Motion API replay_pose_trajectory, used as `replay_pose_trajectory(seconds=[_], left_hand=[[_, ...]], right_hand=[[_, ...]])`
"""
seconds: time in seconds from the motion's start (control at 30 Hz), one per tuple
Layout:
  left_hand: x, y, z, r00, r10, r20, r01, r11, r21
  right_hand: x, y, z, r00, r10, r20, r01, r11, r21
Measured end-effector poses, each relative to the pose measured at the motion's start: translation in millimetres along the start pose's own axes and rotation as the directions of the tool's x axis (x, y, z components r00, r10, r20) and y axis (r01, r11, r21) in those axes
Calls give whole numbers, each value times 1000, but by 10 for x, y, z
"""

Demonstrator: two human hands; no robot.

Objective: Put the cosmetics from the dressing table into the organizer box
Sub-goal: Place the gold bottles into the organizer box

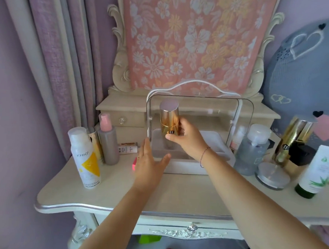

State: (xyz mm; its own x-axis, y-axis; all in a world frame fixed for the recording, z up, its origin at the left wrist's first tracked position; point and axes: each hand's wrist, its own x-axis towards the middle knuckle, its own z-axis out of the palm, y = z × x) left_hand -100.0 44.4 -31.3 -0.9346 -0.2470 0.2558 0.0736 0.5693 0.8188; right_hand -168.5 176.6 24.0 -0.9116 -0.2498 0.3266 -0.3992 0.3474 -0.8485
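Right hand (186, 139) grips a gold bottle (169, 118) upright above the organizer box (186, 167) tray, under its raised clear lid (245, 117). Left hand (149, 162), fingers spread and holding nothing, rests at the box's 9 o'clock corner. White spray can (85, 158) stands farther toward 9 o'clock on the dressing table (174, 198).

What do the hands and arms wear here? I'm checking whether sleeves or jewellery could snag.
Both forearms are bare, with no sleeves in view. The right hand has a thin beaded bracelet at the wrist. The left hand seems to wear a ring.
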Motion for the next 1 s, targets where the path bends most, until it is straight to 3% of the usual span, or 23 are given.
replay_pose_trajectory(seconds=[0.17, 0.8, 1.0], left_hand=[[-29, -38, 41, 995, 96, -31, -93, 992, 81], [-28, -65, 43, 992, 122, -44, -114, 980, 162], [-66, -62, 43, 980, 180, -80, -153, 951, 270]], right_hand=[[176, 139, 66, 996, 86, 26, -87, 994, 63], [344, 138, 266, 991, 134, -23, -135, 990, -51], [-52, 14, 102, 957, 154, -245, -155, 988, 14]])
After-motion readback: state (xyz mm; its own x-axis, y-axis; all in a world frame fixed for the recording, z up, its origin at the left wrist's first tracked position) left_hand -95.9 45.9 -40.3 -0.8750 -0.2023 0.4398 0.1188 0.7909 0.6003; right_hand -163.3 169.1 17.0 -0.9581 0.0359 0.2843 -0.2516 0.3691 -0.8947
